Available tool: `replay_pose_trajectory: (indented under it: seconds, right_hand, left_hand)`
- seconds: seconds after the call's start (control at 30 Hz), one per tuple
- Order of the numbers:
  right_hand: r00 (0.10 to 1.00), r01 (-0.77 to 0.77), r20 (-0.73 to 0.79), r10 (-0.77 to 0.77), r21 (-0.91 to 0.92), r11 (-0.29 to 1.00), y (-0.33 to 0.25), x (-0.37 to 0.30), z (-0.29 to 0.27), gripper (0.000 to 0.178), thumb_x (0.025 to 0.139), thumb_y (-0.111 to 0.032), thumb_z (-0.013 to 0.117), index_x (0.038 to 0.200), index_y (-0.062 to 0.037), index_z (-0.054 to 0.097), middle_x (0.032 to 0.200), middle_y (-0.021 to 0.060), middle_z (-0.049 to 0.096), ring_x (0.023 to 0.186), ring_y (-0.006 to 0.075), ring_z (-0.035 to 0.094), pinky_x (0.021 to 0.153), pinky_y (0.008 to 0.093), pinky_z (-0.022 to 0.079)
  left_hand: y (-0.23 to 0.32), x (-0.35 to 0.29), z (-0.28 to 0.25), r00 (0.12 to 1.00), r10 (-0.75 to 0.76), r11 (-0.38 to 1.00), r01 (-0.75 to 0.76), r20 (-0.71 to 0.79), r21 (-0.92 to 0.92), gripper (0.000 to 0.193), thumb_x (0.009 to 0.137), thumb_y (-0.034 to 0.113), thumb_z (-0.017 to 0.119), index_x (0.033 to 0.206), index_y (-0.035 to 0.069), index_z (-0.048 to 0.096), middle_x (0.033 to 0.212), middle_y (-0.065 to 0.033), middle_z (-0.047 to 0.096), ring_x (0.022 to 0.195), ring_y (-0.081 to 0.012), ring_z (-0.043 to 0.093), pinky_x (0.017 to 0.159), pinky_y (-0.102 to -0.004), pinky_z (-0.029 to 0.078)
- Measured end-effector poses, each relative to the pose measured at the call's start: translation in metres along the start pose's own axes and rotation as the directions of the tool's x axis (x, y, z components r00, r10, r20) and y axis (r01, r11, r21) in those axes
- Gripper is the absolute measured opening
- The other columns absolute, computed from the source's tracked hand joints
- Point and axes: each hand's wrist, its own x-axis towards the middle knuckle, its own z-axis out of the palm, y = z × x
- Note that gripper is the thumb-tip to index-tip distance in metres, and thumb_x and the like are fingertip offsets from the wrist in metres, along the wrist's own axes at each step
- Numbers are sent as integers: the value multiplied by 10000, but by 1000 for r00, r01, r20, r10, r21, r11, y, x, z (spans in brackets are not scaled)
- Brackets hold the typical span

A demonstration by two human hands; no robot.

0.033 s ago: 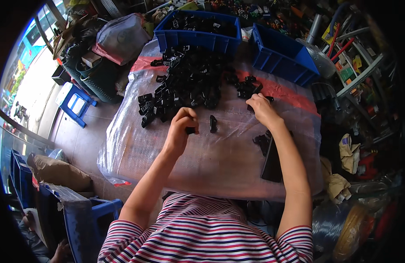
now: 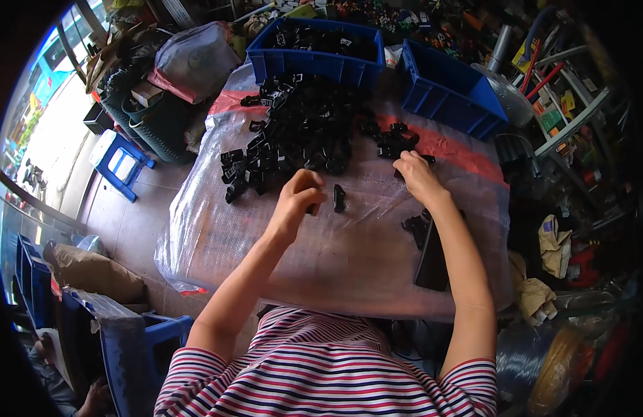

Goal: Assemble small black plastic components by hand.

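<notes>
My left hand (image 2: 298, 198) is closed around a small black plastic part (image 2: 312, 208), mostly hidden by the fingers. Just to its right, a single black plastic part (image 2: 338, 198) stands apart on the plastic-covered table (image 2: 335, 257). My right hand (image 2: 420, 175) has its fingers pinched together at the near edge of a small cluster of black parts (image 2: 396, 139). Something dark shows under those fingertips, too hidden to name. A large heap of similar black parts (image 2: 304, 125) spreads over the table beyond my left hand.
At the far edge stand a blue crate (image 2: 318, 66) filled with black parts and another blue crate (image 2: 450, 104). A dark flat phone-like slab (image 2: 431, 257) lies beneath my right forearm, beside more black parts (image 2: 415, 228). A blue stool (image 2: 118, 163) stands on the floor at left.
My left hand has shifted slightly right, closer to the lone black part, and its wrist has turned a little. My right hand has barely moved.
</notes>
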Motion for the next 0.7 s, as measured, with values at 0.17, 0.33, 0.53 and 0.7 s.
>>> replay_pose_trajectory:
  seconds: [0.17,0.33,0.53,0.7]
  right_hand:
    - [998,-34,-55,34,-9,999,-11,-11,1,85,733,-22,593,795,-39,537,920,139,551,903,328,518,797,397,437]
    - [974,-144,-119,195,344,928,-44,-47,-11,263,716,-44,700,882,-30,497,841,95,574,813,271,556,713,352,454]
    - [820,-5,-261,509,886,463,-153,-69,-26,223,836,-101,648,1002,-8,532,865,53,594,736,105,563,678,236,466]
    - [825,28,-372,426,779,626,-170,-68,-18,285,771,-23,673,1026,-12,546,889,76,576,734,154,592,665,260,485]
  left_hand:
    - [-23,21,36,955,232,146,-221,184,964,259,729,183,614,959,69,579,828,-145,606,738,-346,593,645,-413,487]
    - [-12,19,1,938,223,717,-342,265,607,216,755,30,575,966,58,612,916,-91,654,717,-201,641,592,-298,490]
    - [-15,-43,37,996,-88,852,92,33,-515,255,809,19,570,1063,2,591,946,-78,639,798,-154,607,660,-262,485]
    - [-13,-60,46,988,-89,974,61,-123,-217,302,772,28,554,1064,-11,620,868,-39,628,740,-96,545,662,-231,444]
